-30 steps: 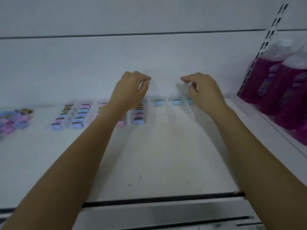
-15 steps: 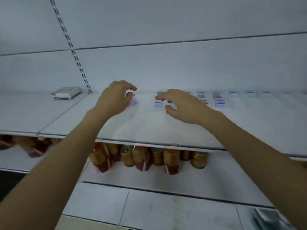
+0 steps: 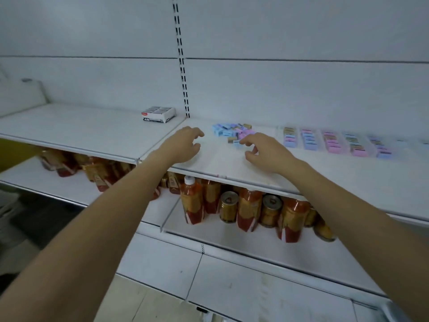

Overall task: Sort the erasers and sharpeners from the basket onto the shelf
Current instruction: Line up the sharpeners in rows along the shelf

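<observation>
Both hands have left the clear dividers they worked at a second ago. They now hover over the shelf [image 3: 222,161] further left, beside the loose pile of erasers [image 3: 225,131]. The left hand [image 3: 183,145] hangs just left of the pile, fingers loosely curled and holding nothing. The right hand [image 3: 267,152] is likewise relaxed, its forefinger reaching a small blue eraser [image 3: 237,143] at the pile's near edge with the thumb held apart. The sorted rows [image 3: 334,143] lie to the right. A white box [image 3: 158,114] and the bottles and cans [image 3: 246,210] below have come into view.
</observation>
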Action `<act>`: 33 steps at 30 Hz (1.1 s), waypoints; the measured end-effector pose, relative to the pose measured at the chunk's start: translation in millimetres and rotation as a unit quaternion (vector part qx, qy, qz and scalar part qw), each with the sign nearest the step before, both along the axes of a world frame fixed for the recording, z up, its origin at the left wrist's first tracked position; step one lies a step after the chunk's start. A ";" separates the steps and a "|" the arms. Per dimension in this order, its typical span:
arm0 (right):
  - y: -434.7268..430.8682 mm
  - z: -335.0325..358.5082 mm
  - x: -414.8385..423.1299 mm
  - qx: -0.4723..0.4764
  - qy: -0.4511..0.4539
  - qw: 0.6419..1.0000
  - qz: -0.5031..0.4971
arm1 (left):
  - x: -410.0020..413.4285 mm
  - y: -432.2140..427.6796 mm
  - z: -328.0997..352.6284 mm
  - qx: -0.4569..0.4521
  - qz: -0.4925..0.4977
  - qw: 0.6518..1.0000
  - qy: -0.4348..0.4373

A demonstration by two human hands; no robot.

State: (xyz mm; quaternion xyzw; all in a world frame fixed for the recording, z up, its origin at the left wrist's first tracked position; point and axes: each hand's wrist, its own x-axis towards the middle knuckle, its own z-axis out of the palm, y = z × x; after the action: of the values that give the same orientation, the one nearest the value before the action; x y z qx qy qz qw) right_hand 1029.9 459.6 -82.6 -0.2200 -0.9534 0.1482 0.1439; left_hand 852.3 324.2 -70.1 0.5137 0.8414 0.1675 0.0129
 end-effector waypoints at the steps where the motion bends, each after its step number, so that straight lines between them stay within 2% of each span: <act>1: 2.3 -0.7 -6.1 0.003 0.011 1.000 -0.007 | -3.1 4.2 -3.7 -0.004 0.003 1.000 -0.009; 4: 12.0 -6.6 -24.7 0.009 0.041 0.999 -0.016 | -12.2 18.0 -16.2 -0.018 0.011 1.000 -0.011; 7: 24.4 -7.6 -39.5 0.008 0.062 0.998 -0.015 | -20.2 31.6 -25.4 0.010 0.018 1.000 -0.008; 14: 46.9 -24.6 -81.0 -0.010 0.071 0.996 -0.052 | -44.2 65.6 -30.5 0.012 -0.016 1.000 0.002; 22: 50.7 -36.2 -81.3 -0.054 0.174 0.979 -0.090 | -71.7 96.7 -44.5 0.111 -0.029 0.991 -0.065; 27: 55.0 -33.4 -77.9 -0.077 0.226 0.966 -0.105 | -79.6 99.3 -49.0 0.176 -0.081 0.963 -0.187; 33: 53.0 -29.7 -73.4 -0.118 0.289 0.940 -0.135 | -72.6 101.6 -46.9 0.205 -0.117 0.949 -0.207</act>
State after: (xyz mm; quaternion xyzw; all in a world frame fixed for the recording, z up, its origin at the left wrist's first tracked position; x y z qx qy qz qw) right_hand 956.4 512.7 -112.3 -0.3101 -0.8077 0.2959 0.4048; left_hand 779.7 425.8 -117.0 0.5546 0.7015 0.4361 0.1004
